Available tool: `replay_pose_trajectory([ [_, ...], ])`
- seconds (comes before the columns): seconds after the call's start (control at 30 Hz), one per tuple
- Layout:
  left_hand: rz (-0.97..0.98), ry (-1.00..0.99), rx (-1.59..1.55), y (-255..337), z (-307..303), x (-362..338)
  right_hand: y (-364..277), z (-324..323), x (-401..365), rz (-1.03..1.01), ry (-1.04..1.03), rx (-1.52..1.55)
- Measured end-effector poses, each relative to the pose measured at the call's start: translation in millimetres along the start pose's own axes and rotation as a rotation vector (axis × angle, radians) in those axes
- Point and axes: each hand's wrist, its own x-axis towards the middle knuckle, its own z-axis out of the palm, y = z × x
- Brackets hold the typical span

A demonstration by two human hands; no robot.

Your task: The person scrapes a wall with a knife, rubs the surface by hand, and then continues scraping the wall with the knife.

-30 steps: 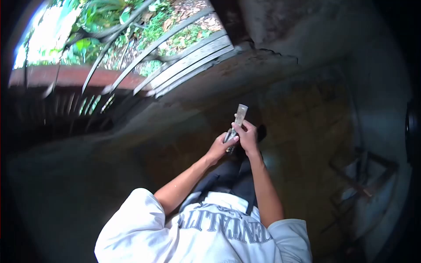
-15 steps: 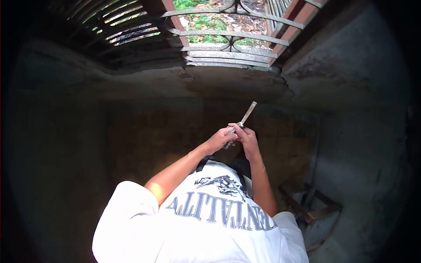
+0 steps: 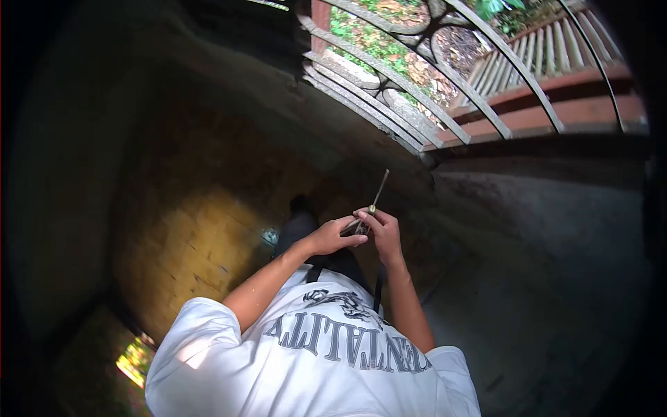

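Both hands meet in front of my waist around one slim tool. It looks like a chisel (image 3: 380, 189), with a narrow straight metal blade pointing up and away, now seen nearly edge-on. A brass-coloured collar joins the blade to a dark handle, largely covered by fingers. My left hand (image 3: 330, 238) is closed around the lower handle. Near the collar, my right hand (image 3: 386, 233) grips the tool with thumb and fingers. The blade touches nothing.
A window with curved metal bars (image 3: 479, 104) opens onto leaves and soil at the upper right. Below it runs a worn wall (image 3: 514, 181). Sunlight falls on the yellowish tiled floor (image 3: 201, 243) at left. A bright patch (image 3: 135, 360) shows at lower left.
My view has turned, so the window now sits tilted at upper right and more floor shows at left. The chisel's blade has rotated from broad side to edge. Both hands keep hold.
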Motion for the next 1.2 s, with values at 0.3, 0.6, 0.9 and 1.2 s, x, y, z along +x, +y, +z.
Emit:
replay_pose_trajectory([
  [0.3,-0.028,0.373,-0.493,-14,-6,42,-7,-15,34,0.127,0.078,-0.567],
  [0.6,-0.074,0.603,-0.740,-38,33,79,-8,-26,21,0.477,-0.232,0.086],
  [0.9,-0.049,0.656,-0.946,-36,118,102,1,-112,31,0.657,-0.445,0.041],
  [1.2,0.086,1.007,-0.375,-94,163,193,53,-151,78,0.492,-0.290,-0.299],
])
